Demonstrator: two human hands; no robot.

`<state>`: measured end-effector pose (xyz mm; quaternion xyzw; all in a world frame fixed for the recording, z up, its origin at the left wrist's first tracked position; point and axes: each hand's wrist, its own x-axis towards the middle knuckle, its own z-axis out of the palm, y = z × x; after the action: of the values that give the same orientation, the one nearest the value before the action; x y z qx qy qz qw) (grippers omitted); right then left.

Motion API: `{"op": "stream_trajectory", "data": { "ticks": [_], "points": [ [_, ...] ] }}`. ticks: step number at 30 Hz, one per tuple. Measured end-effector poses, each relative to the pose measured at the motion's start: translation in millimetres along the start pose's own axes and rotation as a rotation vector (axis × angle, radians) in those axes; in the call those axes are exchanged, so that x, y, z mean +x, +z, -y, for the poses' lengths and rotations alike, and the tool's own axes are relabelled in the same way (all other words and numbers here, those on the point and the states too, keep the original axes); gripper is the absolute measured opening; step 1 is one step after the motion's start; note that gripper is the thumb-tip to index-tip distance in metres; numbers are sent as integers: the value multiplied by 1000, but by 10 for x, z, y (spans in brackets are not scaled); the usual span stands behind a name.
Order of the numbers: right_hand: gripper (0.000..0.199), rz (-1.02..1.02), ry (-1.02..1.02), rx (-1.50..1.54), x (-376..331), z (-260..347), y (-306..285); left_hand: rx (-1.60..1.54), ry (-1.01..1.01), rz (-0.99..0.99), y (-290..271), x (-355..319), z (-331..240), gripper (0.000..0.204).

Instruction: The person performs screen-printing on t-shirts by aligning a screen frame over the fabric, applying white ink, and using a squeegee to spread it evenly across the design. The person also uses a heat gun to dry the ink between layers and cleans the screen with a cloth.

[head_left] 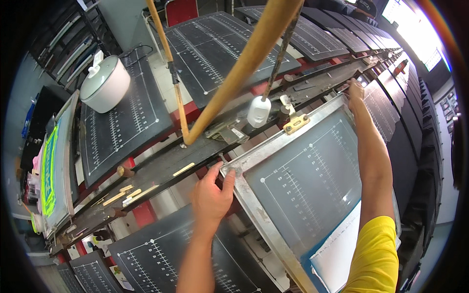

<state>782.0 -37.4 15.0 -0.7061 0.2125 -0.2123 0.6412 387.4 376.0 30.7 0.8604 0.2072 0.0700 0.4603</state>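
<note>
A metal-edged screen printing frame (266, 222) lies at a slant over a black marked board, whose ruler lines show through the mesh. My left hand (212, 198) grips its far left corner, the thumb on top. At its far right corner my right hand (355, 90) is closed round the edge; its fingertips are partly hidden. A white patch with a blue border (337, 251) covers the near part of the mesh, partly behind my yellow sleeve (375, 254). A brass-coloured hinge clamp (296, 124) sits on the frame's far bar.
A dark rail (161, 158) with wooden pegs and sticks runs beyond the frame. Wooden poles (234, 80) rise from it, near a hanging white power socket (259, 112). A white lidded pot (105, 85) stands on a black board at left. Another frame with neon green (49, 171) leans at far left.
</note>
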Motion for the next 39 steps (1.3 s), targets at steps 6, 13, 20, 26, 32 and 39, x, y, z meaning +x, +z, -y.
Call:
{"op": "stream_trajectory", "data": {
  "ticks": [6, 13, 20, 26, 32, 39],
  "points": [
    [39, -125, -407, 44, -386, 340, -219, 26, 76, -109, 40, 5, 65, 45],
    [9, 731, -1265, -304, -2770, 804, -271, -95, 85, -209, 65, -25, 139, 32],
    [17, 1217, -1123, -627, -4713, 1250, 715, -524, 216, -403, -41, -150, 224, 20],
    [21, 1424, -1251, -772, -5403, 942, 1592, -541, 215, -293, -490, -1445, 463, 19],
    [26, 1371, -1251, -781, -5745, 899, 1678, -704, -86, -312, -886, -3179, 696, 12],
    [23, 1338, -804, -111, -6325, 1108, -13, -611, -347, -335, -1115, -4155, 919, 22]
  ]
}}
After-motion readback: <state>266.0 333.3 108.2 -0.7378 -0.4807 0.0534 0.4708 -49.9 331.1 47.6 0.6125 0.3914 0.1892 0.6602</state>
